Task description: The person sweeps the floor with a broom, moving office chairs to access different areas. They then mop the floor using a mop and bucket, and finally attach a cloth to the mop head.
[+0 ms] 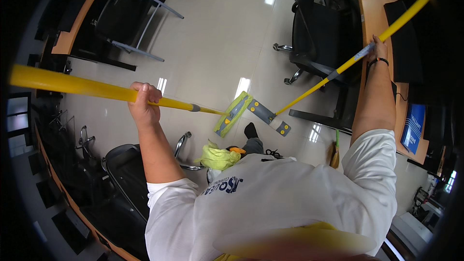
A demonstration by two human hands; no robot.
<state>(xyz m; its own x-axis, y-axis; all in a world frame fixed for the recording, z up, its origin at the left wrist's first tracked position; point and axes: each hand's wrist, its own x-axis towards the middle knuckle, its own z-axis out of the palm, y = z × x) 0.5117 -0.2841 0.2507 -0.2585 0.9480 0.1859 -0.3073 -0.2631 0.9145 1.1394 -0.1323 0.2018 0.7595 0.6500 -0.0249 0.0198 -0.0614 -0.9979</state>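
My left hand [145, 102] grips the yellow pole [83, 86] of a flat mop. At the pole's lower end, the mop head [233, 114] with a lime-green pad lies on the tiled floor. Out to the right, my right hand [378, 49] is wrapped around a second yellow pole [308, 90] bearing a label. That pole ends in a grey flat mop head [262, 111] with yellow round fittings and no green pad in sight. The two heads lie side by side, nearly touching. A lime-green cloth [219, 156] hangs at my waist.
A black office chair [315, 36] on casters stands at right beside a wooden desk [377, 11]. Another chair [121, 18] is at upper left, and a black seat [128, 174] at lower left. A broom [334, 154] stands near the right desk. A blue box [413, 128] rests on that desk.
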